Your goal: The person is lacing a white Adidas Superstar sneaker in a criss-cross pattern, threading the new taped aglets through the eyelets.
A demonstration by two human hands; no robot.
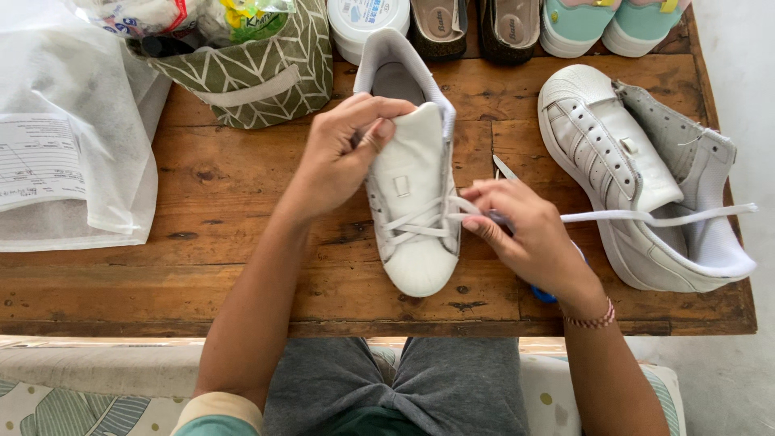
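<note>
On the wooden surface [242, 282], the right hand [529, 230] pinches a white shoelace [646, 216] beside the white sneaker [413, 202], which lies toe toward the person. The left hand [343, 153] grips the sneaker's tongue. To the right lies a second white sneaker [622, 161]; farther back stands a green patterned pouch [258, 73].

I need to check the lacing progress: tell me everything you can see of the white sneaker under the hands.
The white sneaker lies on the wooden table, its rounded shell toe toward the person and its heel toward the table's far edge. It looks like smooth leather, with a grey lining. Only the lowest eyelets near the toe are laced. The left hand grips the raised tongue; the right hand pinches the flat white shoelace, whose free end trails right across the second, unlaced sneaker.
</note>
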